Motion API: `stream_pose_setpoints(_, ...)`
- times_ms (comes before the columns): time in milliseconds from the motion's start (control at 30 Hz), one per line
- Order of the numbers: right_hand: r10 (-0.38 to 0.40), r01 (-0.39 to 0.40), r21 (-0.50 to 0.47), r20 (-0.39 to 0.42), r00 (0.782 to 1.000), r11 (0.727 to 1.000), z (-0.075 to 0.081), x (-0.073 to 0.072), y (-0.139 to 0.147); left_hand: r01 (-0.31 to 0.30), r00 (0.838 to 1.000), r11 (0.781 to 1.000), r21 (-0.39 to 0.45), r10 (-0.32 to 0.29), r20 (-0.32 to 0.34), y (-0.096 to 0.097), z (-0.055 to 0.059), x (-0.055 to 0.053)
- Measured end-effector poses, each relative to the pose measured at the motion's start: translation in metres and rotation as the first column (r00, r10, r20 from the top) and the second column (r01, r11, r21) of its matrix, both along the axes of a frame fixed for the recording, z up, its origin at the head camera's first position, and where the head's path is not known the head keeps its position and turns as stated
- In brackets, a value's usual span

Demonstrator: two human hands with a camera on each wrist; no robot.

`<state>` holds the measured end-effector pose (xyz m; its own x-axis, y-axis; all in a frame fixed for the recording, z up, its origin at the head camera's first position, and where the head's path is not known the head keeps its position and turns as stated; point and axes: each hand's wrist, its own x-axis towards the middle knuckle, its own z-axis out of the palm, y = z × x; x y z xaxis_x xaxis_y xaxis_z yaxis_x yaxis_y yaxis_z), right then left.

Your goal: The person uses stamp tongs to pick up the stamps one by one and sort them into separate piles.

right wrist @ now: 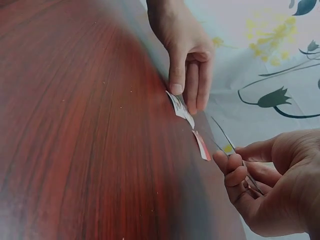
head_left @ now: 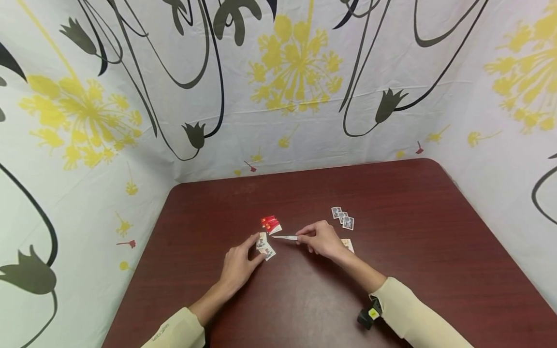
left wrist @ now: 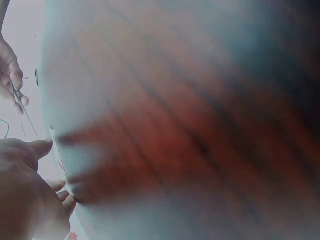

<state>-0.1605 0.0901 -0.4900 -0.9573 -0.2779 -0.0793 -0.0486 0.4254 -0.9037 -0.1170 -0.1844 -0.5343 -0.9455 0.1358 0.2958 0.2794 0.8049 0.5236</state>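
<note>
My right hand (head_left: 321,239) pinches a pair of metal tweezers (head_left: 285,237) between thumb and fingers. The tweezers' tips point left, toward two white stamps with small printed pictures (head_left: 267,251). In the right wrist view the two tweezer arms (right wrist: 223,133) stand apart, with nothing between them. My left hand (head_left: 239,266) rests at the white stamps, its thumb on the lower one and fingertips at the upper one. The fingers are extended and lightly bent. Just beyond lie overlapping red stamps (head_left: 271,224) with yellow marks.
Several grey-pictured stamps (head_left: 342,218) overlap in a slanting row farther back on the right. Another pale stamp (head_left: 348,245) is partly hidden behind my right wrist. Everything lies on a dark red-brown table (head_left: 300,299), bordered by a flower-patterned cloth (head_left: 278,140).
</note>
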Motion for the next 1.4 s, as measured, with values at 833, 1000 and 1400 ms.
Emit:
stream_pose_setpoints(833,-0.031,0.030,0.029,0.035,0.999,0.999,-0.007,-0.010,-0.021,0.002,1.000,1.000,-0.012,-0.002,0.011,0.000,0.001,0.001)
stream_pose_setpoints(1000,-0.024,0.023,0.032,0.034,0.999,0.999,-0.007,-0.011,-0.025,0.002,1.000,1.000,-0.019,-0.002,0.013,0.000,0.001,0.001)
stream_pose_setpoints(1400,-0.038,0.036,0.024,0.057,0.998,0.999,-0.010,-0.012,-0.030,-0.005,1.000,1.000,-0.029,0.005,0.017,0.000,0.001,0.002)
